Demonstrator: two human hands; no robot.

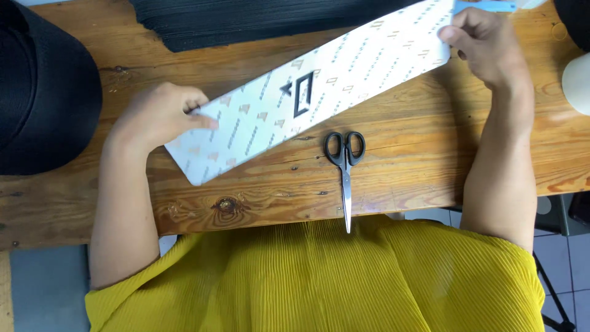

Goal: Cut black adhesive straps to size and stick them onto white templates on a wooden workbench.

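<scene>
A long white printed sheet stretches diagonally across the wooden table, from lower left to upper right. My left hand grips its lower left end, thumb on top. My right hand pinches the upper right end, near a light blue strip at the frame's top edge. Black-handled scissors lie shut just below the sheet's middle, blades pointing toward me and reaching past the table's front edge.
A black ribbed mat lies at the back of the table. A black cap rests at the left. A white rounded object sits at the right edge. My yellow pleated top fills the foreground.
</scene>
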